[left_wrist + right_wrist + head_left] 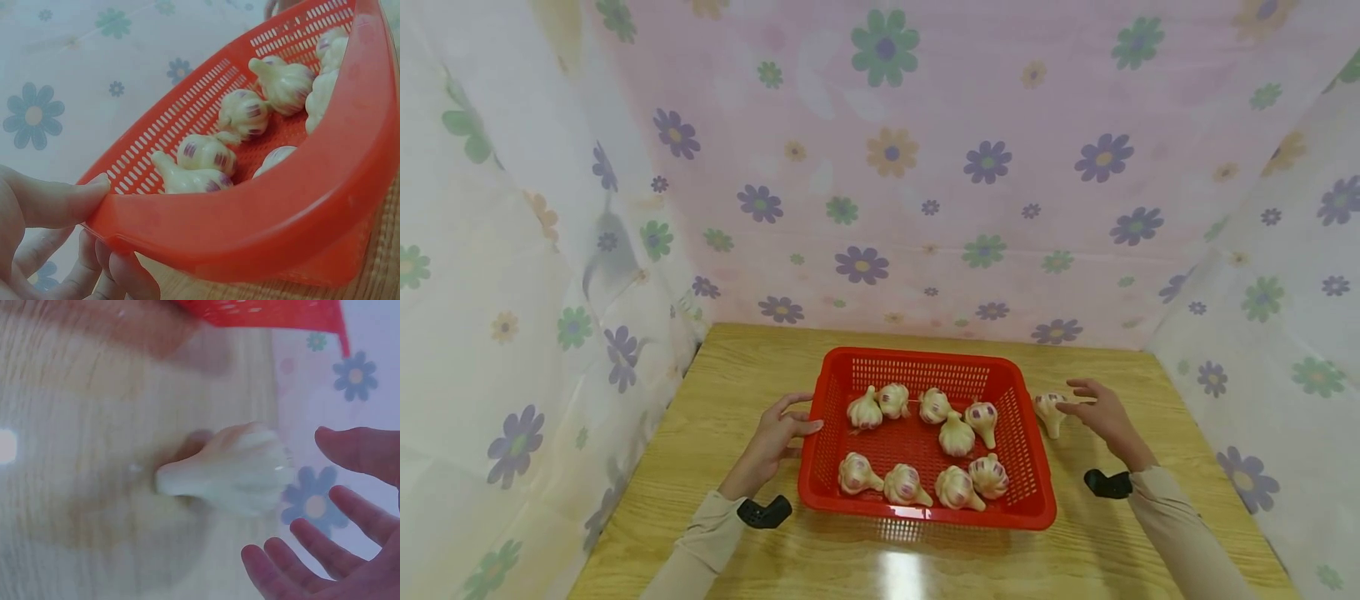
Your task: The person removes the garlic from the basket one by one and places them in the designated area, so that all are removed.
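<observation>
A red plastic basket with slotted walls stands on the table, several garlic bulbs lying inside. My left hand grips its left rim; in the left wrist view the thumb lies over the rim and the other fingers are underneath. Outside the basket, just past its right wall, one garlic bulb lies on the table. Above and beside that bulb hovers my right hand, fingers spread and holding nothing. In the right wrist view, a gap shows between the fingers and the loose garlic bulb.
The wood-grain table runs back to a flower-printed cloth. Similar cloth hangs along the left side and right side. Dark wrist cameras are worn on both wrists.
</observation>
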The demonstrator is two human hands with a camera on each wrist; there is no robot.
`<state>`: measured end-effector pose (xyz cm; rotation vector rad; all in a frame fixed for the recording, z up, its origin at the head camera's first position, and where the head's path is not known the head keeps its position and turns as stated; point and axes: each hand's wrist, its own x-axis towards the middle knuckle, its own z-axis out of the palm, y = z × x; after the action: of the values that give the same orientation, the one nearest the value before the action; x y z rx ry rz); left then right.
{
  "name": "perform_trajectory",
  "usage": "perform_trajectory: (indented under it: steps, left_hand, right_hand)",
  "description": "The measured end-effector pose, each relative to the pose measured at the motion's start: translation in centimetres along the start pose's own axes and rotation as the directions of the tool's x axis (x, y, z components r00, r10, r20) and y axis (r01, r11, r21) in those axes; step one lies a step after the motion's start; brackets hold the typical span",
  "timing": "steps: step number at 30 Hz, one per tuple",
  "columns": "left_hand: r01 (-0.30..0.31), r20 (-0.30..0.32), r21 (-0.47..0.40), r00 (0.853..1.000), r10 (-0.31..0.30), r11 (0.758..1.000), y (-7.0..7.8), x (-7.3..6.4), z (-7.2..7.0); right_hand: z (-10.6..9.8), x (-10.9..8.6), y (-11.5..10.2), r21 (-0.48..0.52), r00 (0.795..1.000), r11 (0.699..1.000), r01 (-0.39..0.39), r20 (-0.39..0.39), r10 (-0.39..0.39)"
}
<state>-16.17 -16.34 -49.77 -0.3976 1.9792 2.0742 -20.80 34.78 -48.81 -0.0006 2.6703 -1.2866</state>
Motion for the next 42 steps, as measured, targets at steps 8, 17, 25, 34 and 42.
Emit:
perform_trajectory:
  steps: [8,17,25,34,42]
  left_hand:
    - [-0.008,-0.009,0.007,1.0,0.008,1.0,0.2,0.0,0.0]
    - [0.011,-0.023,-0.021,1.0,-0.012,1.0,0.0,-0.1,-0.1]
    - [-0.005,-0.006,-0.027,1.0,0.004,1.0,0.2,-0.2,0.1]
    - [0.012,-0.025,-0.018,1.0,-0.013,1.0,-0.2,-0.2,0.3]
    - [-0.008,-0.003,-0.031,1.0,0.008,0.999,-0.2,-0.1,0.4]
  right_hand:
    - [-0.1,0.3,-3.1,-0.02,0.995,0.995,0.1,-0.001,-0.1]
    - [1.2,0.4,-7.0,0.002,0.983,0.983,0.182,0.032,-0.182]
    - [2.7,0.8,-9.9,0.044,0.968,0.97,0.24,0.07,-0.243]
    - [5.3,1.3,-12.4,0.062,0.948,0.958,0.282,0.139,-0.288]
    - [7.8,1.9,-13.9,0.083,0.909,0.931,0.355,0.203,-0.365]
